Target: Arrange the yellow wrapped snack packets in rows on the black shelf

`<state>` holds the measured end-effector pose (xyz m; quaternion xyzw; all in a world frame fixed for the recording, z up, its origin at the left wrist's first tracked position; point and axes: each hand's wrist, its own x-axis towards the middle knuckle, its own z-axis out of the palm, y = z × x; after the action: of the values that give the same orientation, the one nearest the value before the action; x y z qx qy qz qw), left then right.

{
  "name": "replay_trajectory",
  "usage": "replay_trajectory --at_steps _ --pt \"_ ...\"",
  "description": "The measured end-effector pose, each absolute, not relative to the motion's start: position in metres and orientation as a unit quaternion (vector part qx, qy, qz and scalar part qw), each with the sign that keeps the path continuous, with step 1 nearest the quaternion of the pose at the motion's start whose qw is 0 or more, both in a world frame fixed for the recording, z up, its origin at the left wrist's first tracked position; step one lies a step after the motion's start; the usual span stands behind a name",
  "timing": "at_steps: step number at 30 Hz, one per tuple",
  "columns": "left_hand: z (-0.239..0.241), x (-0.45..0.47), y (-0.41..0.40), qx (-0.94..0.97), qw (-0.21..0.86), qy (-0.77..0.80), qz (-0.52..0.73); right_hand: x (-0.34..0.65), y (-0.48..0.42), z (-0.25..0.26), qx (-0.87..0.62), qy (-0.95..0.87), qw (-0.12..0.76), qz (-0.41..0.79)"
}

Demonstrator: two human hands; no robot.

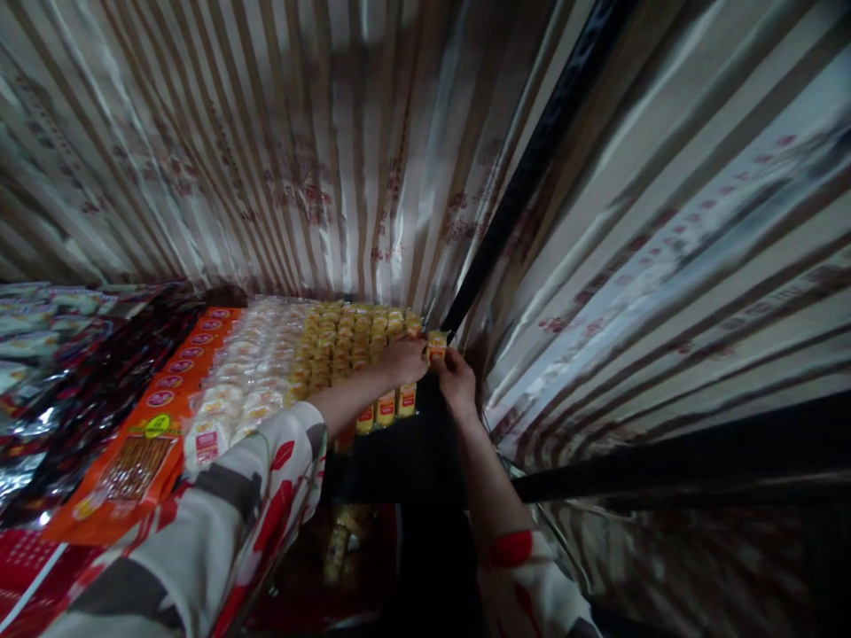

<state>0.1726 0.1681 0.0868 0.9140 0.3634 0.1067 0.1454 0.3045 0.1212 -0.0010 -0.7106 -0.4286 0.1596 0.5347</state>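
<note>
A small yellow packet with a red label (436,343) is held up at the right end of the packet rows. My right hand (458,383) pinches it from below and the right. My left hand (404,360) reaches over the rows with its fingers closed at the packet's left side; the fingertips are partly hidden. Below and behind my left hand stand several rows of similar yellow packets (325,346) on a dark shelf (399,465). Left of these lie rows of white round wrapped snacks (216,408).
Orange snack bags (143,452) and dark shiny packs (73,399) lie farther left. A black post (511,213) rises behind my right hand, and a black bar (665,452) runs off to the right. Striped plastic sheeting (266,151) hangs behind. Under the shelf is a red box (319,585).
</note>
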Motion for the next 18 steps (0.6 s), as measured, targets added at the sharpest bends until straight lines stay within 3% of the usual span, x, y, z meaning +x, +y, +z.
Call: replay_trajectory --at_steps 11,18 --pt "0.071 0.166 0.173 0.921 0.108 0.361 0.099 0.296 0.149 -0.016 -0.775 -0.426 0.442 0.15" --pt "0.071 0.168 0.17 0.924 0.111 0.35 0.107 0.293 0.158 -0.025 -0.766 -0.443 0.453 0.109"
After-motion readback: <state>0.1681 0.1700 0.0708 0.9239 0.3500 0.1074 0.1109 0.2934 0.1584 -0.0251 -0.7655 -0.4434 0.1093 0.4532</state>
